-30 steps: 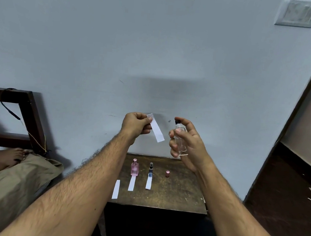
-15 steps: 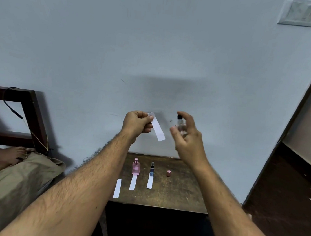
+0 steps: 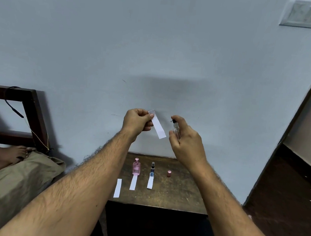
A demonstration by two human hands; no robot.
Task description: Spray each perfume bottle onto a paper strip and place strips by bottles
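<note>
My left hand [image 3: 136,121] pinches the top of a white paper strip [image 3: 158,127] that hangs down to the right, held up in front of the wall. Just right of it, my right hand [image 3: 185,141] grips a small clear perfume bottle [image 3: 175,128], with the index finger on its black nozzle, which faces the strip. Below, on the wooden table [image 3: 172,192], stand a pink bottle [image 3: 136,166] and a thin dark bottle [image 3: 152,168], each with a strip [image 3: 133,182] [image 3: 150,181] in front. A third strip [image 3: 117,188] lies further left. A pink cap [image 3: 168,173] stands to the right.
The small table stands against a pale wall. A wooden frame [image 3: 32,114] with a cable, a khaki cloth [image 3: 13,180] and another person's foot [image 3: 14,153] are at the left. A dark doorway and floor [image 3: 285,195] lie to the right.
My right hand has turned so its back faces me, bringing the clear bottle closer to the strip. The left hand and strip have stayed nearly still.
</note>
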